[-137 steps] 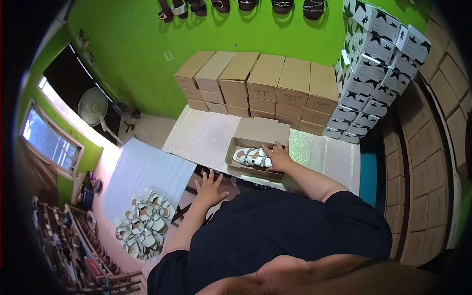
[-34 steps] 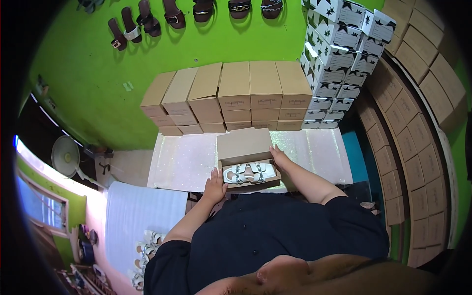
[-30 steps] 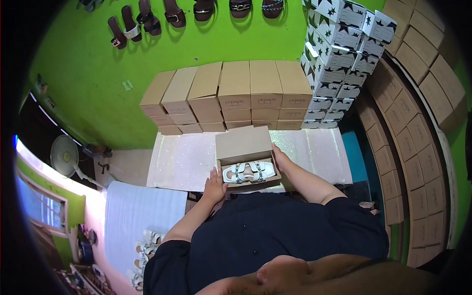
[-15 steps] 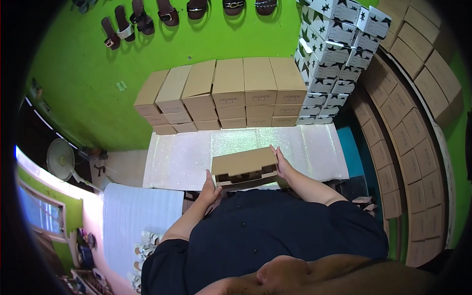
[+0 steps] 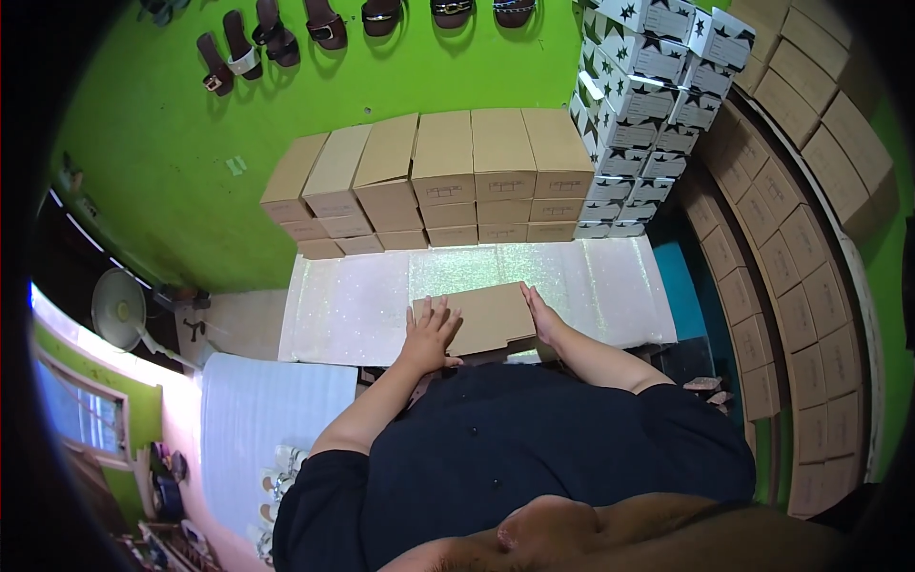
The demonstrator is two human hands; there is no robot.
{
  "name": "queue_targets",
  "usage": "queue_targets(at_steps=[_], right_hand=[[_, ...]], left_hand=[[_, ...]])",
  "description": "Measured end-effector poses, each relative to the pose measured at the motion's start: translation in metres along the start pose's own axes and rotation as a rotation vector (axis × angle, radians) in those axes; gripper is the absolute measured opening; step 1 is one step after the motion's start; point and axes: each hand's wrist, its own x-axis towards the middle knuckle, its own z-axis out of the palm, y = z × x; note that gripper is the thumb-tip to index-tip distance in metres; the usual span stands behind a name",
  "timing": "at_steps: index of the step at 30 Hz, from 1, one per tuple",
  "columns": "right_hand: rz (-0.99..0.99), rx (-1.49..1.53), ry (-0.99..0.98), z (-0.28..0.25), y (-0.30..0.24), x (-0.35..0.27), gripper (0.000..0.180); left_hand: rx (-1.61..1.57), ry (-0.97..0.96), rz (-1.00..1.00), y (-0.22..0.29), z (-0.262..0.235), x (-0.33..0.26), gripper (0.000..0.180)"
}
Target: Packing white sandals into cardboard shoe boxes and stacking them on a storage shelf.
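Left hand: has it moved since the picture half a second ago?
Yes. Against the table, the left hand has shifted rightward and forward, onto the box lid.

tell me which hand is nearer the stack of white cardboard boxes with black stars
Right: the right hand, at the right end of the brown rectangular cardboard box, is in front and left of the stack; the left hand, on the box's left part, is farther left.

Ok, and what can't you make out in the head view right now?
All in the head view:
- Inside of the cardboard box: hidden by its lid.
- The lid's near left part: covered by the left hand.
- Right hand: palm turned out of sight.
- Some white sandals: behind the left sleeve.
- Star-print box stack: top cut off by the upper edge.
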Motion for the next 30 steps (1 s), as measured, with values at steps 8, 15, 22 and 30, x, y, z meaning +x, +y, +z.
queue_targets(at_steps=[8,15,22,30], right_hand=[[0.169,0.045,0.020,-0.009,-0.001,-0.002,0.090],[0.177,-0.005,0.032,-0.008,-0.002,-0.002,0.083],[0.159,0.011,0.015,-0.020,0.014,0.009,0.077],[-0.327,-1.279,0.231,0.014,-0.014,-0.010,0.088]], left_hand=[[-0.012,0.072,-0.011,-0.005,-0.003,0.014,0.115],[-0.088,0.030,0.079,-0.021,0.021,0.027,0.099],[-0.245,0.104,0.181,-0.040,0.041,0.036,0.086],[-0.311,0.111,0.169,-0.045,0.039,0.046,0.076]])
